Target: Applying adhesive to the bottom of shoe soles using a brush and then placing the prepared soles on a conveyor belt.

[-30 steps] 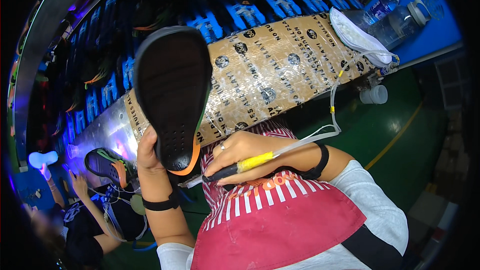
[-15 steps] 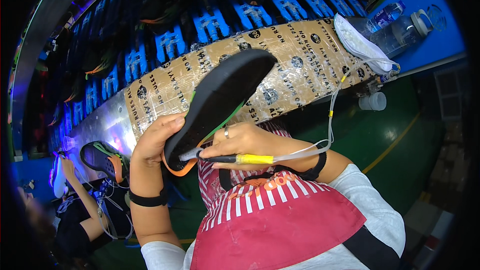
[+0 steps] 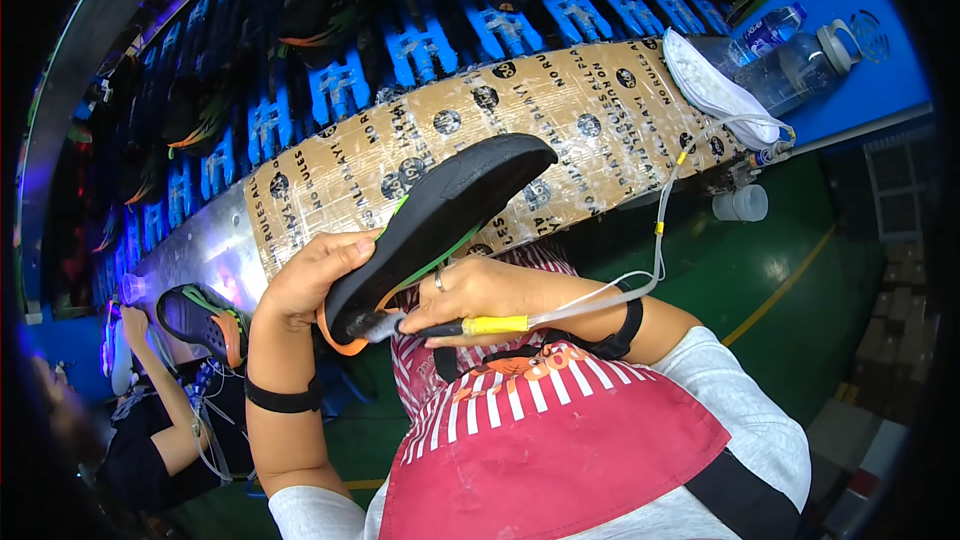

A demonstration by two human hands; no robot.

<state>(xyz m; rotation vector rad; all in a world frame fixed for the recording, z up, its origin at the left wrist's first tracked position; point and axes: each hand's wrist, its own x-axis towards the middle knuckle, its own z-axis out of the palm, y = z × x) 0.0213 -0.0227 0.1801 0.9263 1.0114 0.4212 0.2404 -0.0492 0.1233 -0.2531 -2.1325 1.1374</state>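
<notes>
My left hand (image 3: 312,280) is closed on the side of a black shoe (image 3: 440,208) with green edging and an orange heel strap, thumb on the rim. The shoe slants up to the right, its toe end over the cardboard. In my right hand (image 3: 475,292) is a brush (image 3: 490,325) with a dark handle, a yellow wrap and a clear tube running from its rear. Its pale bristles touch the shoe's heel area, where the surface looks wet. Part of the shoe's lower edge is hidden behind my right fingers.
Printed cardboard (image 3: 590,130) covers the bench; blue fixtures (image 3: 420,48) with shoes line up behind it. At right are a white pad (image 3: 715,90), a large bottle (image 3: 805,75) and a translucent cup (image 3: 740,204). A co-worker's arm (image 3: 165,370) and another clog (image 3: 205,320) are at left.
The shoe has come down slightly and tipped flatter at the toe end. The brush and my right hand have shifted a little left and down along the heel.
</notes>
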